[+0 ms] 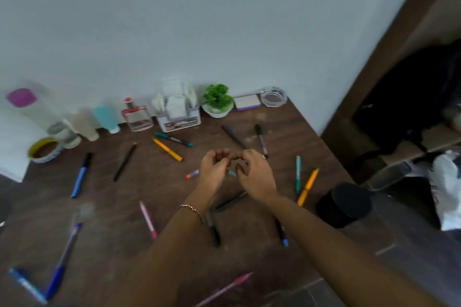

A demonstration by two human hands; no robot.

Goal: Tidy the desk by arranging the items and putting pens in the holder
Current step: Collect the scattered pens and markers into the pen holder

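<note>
Gold chain bracelet rings the left wrist. The left hand and right hand meet above the desk's middle, fingers curled, tips touching; whether they pinch anything cannot be told. Below them lies a purple pen with an orange tip. A long orange pen, a blue pen and others lie scattered over the dark brown wooden desk. A black cylindrical pot stands at its right edge, contents unseen. Against the pale grey wall, a white plastic organiser holds white paper, beside a white bowl of green leaves.
</note>
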